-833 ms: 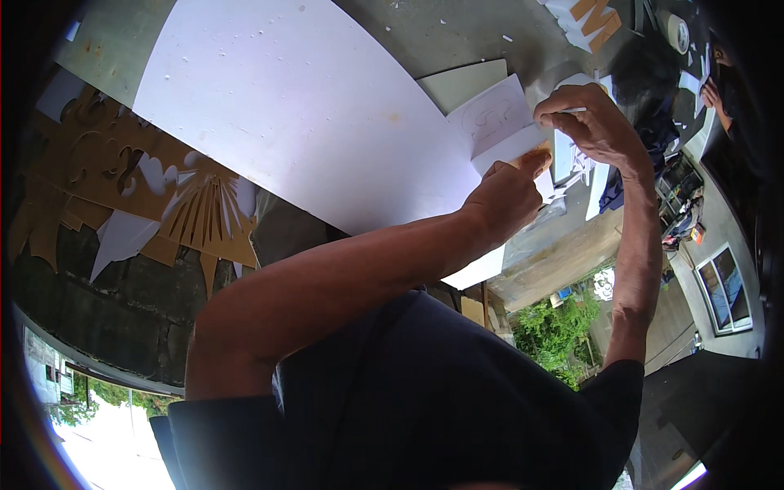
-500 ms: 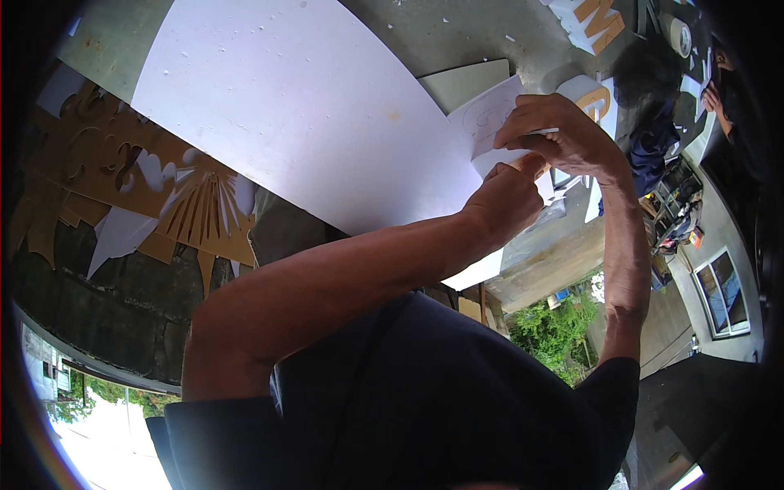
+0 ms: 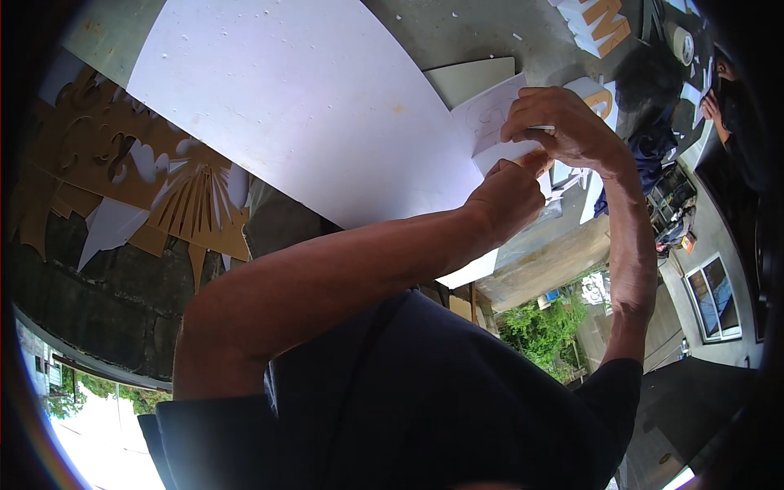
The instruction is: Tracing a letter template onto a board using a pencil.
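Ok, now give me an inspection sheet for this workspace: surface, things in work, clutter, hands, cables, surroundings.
Surface: grey table, marked; a large white board lies over much of it.
Things in work: a small sheet with a line drawing, beside the board's right edge; a thin white stick.
Clutter: brown cut-outs at far left; tape roll, dark cloth and white scraps toward the right.
Hands: left hand at the sheet, grip unclear; right hand holding the stick.
Cables: nothing seen.
Surroundings: another person's hand at far right; greenery and a window beyond.
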Action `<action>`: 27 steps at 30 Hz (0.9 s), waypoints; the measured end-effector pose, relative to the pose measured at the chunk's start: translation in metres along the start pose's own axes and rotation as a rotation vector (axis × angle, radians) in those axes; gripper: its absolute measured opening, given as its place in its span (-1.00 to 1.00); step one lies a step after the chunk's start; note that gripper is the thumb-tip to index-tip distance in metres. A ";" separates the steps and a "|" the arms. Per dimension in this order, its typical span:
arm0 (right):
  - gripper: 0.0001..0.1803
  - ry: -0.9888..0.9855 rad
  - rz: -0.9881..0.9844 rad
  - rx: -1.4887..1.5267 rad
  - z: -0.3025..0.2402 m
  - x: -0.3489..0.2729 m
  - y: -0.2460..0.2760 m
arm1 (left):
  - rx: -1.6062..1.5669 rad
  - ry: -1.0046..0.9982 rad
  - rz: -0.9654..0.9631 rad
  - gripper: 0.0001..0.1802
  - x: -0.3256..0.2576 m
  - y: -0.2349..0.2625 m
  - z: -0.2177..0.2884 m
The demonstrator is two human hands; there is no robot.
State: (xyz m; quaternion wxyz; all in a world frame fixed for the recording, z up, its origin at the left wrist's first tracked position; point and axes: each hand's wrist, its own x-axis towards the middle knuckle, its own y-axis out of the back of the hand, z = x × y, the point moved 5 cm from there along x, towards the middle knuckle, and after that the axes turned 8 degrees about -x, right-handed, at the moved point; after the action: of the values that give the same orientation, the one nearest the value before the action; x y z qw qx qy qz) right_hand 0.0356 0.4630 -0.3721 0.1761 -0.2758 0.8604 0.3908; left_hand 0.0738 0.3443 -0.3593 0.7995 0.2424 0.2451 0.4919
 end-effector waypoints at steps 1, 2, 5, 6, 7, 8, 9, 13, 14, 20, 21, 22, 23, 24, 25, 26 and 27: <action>-0.82 0.029 0.047 -0.011 0.003 -0.002 0.001 | -0.028 0.007 0.000 -0.84 0.000 -0.001 -0.001; -0.82 0.031 0.045 -0.011 0.003 -0.002 0.000 | -0.056 0.014 0.000 -0.82 0.001 -0.002 -0.001; -0.82 -0.003 -0.004 0.076 0.000 0.000 -0.008 | -0.016 0.039 -0.020 -0.82 0.000 0.001 0.000; -0.81 0.016 0.002 0.116 -0.004 0.004 -0.012 | -0.017 0.040 -0.018 -0.82 -0.001 0.001 0.000; -0.81 0.034 0.008 0.156 -0.006 0.006 -0.013 | -0.047 0.040 -0.025 -0.82 -0.001 0.001 0.000; -0.81 0.034 0.005 0.155 -0.007 0.006 -0.012 | -0.078 0.039 -0.032 -0.82 -0.001 0.001 0.000; -0.81 0.023 0.003 0.156 -0.007 0.006 -0.011 | -0.079 0.042 -0.032 -0.82 -0.001 0.001 -0.001; -0.79 0.012 0.021 0.166 0.004 -0.006 -0.007 | -0.032 0.040 -0.019 -0.84 -0.002 0.004 -0.001; -0.78 0.001 0.024 0.175 0.005 -0.007 -0.007 | -0.022 0.043 -0.005 -0.85 -0.003 0.005 -0.001; -0.75 0.043 0.032 0.188 -0.004 0.001 -0.017 | -0.043 0.002 -0.086 -0.89 -0.001 0.007 0.000; -0.75 0.043 0.032 0.188 -0.004 0.001 -0.017 | -0.043 0.002 -0.086 -0.89 0.000 0.006 0.000; -0.75 0.003 0.004 0.188 -0.003 0.000 -0.017 | -0.042 0.010 -0.075 -0.89 0.000 0.005 0.000; -0.75 -0.037 -0.023 0.188 -0.002 -0.001 -0.016 | -0.042 0.016 -0.064 -0.89 0.000 0.004 -0.001; -0.75 -0.037 -0.024 0.189 -0.002 -0.002 -0.013 | -0.043 0.017 -0.064 -0.89 0.000 0.002 0.000; -0.74 -0.022 -0.001 0.115 -0.003 -0.004 -0.008 | -0.035 0.031 -0.042 -0.89 0.000 0.001 -0.001; -0.74 -0.007 0.021 0.040 -0.003 -0.007 -0.003 | -0.026 0.045 -0.020 -0.88 0.000 0.001 -0.001; -0.74 -0.009 0.021 0.040 -0.002 -0.012 0.001 | -0.027 0.043 -0.020 -0.88 0.000 0.003 -0.001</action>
State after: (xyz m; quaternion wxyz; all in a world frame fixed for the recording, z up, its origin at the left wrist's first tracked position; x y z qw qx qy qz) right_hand 0.0438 0.4666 -0.3643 0.1812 -0.2615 0.8701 0.3765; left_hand 0.0714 0.3458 -0.3587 0.8020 0.2185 0.2581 0.4924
